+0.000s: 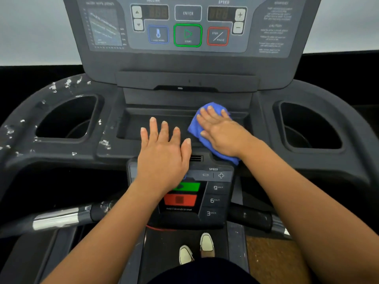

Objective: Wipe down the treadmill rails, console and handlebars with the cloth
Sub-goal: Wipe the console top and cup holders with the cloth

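A blue cloth lies on the right part of the shallow centre tray of the dark treadmill console. My right hand presses flat on the cloth with straight fingers. My left hand rests flat and spread on the tray's front lip, just left of the cloth, above the lower control panel. The upper display panel with start and stop buttons stands at the top. Handlebars show at lower left and lower right.
Two deep cup holders sit at left and right. White flaky marks speckle the left console arm. My shoes stand on the belt below. A brown floor patch lies at the lower right.
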